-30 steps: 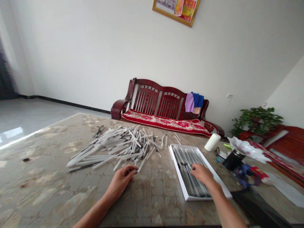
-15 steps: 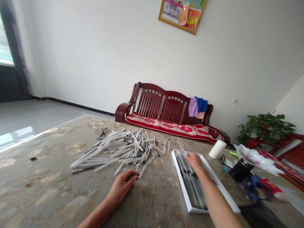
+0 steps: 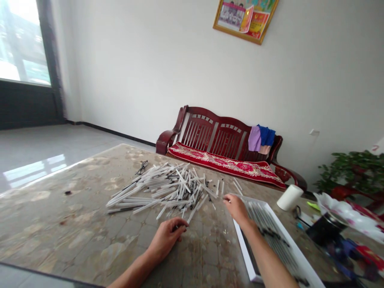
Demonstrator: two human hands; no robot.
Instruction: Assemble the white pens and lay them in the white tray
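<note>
Head view, at our hands:
- Our left hand (image 3: 166, 240) lies curled at the near edge of the pile of white plastic tubes (image 3: 168, 192), fingers loosely closed; we cannot tell whether they hold one.
- Our right hand (image 3: 237, 210) reaches the pile's right edge, fingertips drawn together; we cannot tell whether they pinch anything.
- These thin tubes lie loose, so light fingertip contact suits them.
- The mottled tabletop (image 3: 75, 228) stretches wide leftward; the white tray (image 3: 244, 252) sits tight on the right, under our right forearm.

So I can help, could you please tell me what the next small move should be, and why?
Probably the right hand should take the loose white tube beside the pile and lay it in the white tray, since that hand is nearest it and the tray's tubes lie in rows.
</note>
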